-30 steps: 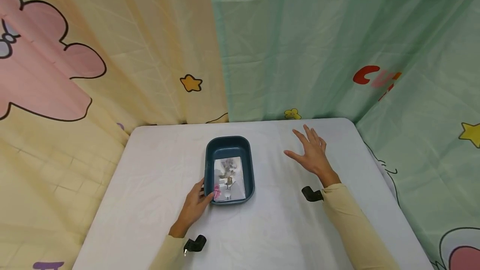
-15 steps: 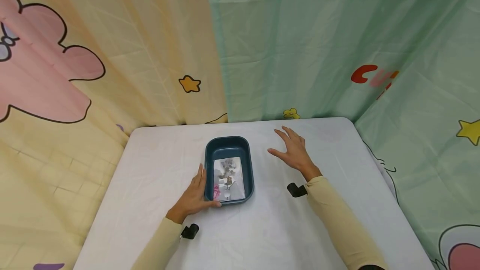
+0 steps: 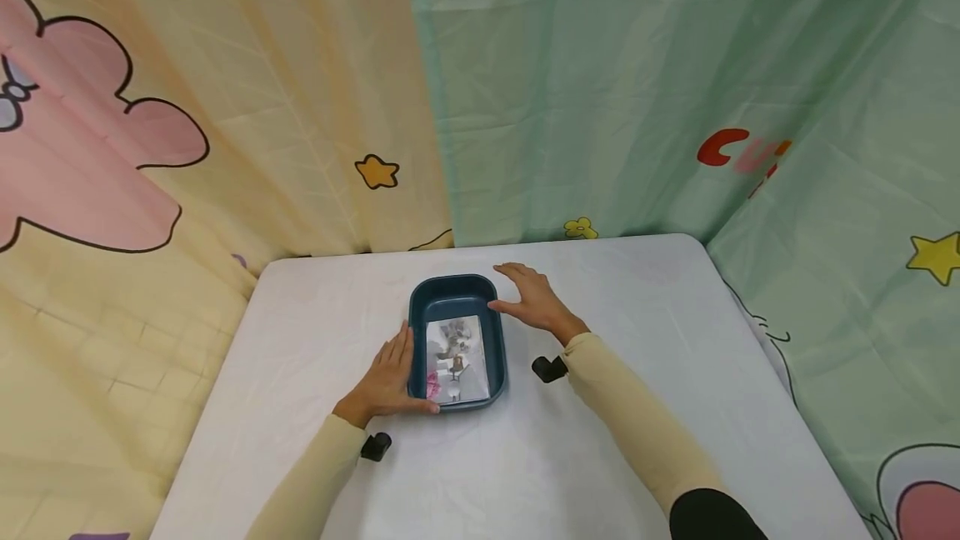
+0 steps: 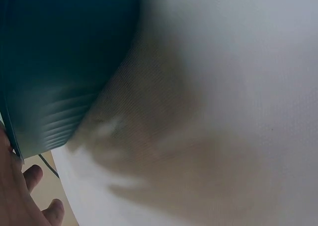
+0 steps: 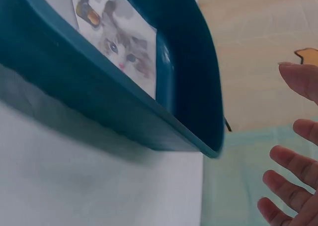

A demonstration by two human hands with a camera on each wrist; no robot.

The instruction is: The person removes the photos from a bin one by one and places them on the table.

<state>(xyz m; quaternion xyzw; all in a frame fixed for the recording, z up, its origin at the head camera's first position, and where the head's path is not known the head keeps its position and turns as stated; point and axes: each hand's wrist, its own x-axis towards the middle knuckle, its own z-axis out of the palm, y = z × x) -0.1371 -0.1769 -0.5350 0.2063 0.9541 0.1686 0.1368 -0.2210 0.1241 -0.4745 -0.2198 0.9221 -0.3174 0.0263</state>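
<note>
A dark teal rectangular tray sits on the white-covered table, and inside its near part lies a picture card printed with a kitten. Against the tray's left side rests my left hand, its fingers straight and its thumb along the near-left corner. In the left wrist view, part of that hand shows at the tray's rim. My right hand is at the tray's far-right side, fingers spread and thumb tip at the rim. The right wrist view shows these fingers beyond the tray's corner, holding nothing.
A white cloth covers the table, which ends at a printed curtain behind and at both sides. Each wrist carries a small black camera, such as the right one.
My right hand has moved left from over the table's right side to the tray's edge. My left hand has shifted from gripping the tray's near-left rim to lying along its side.
</note>
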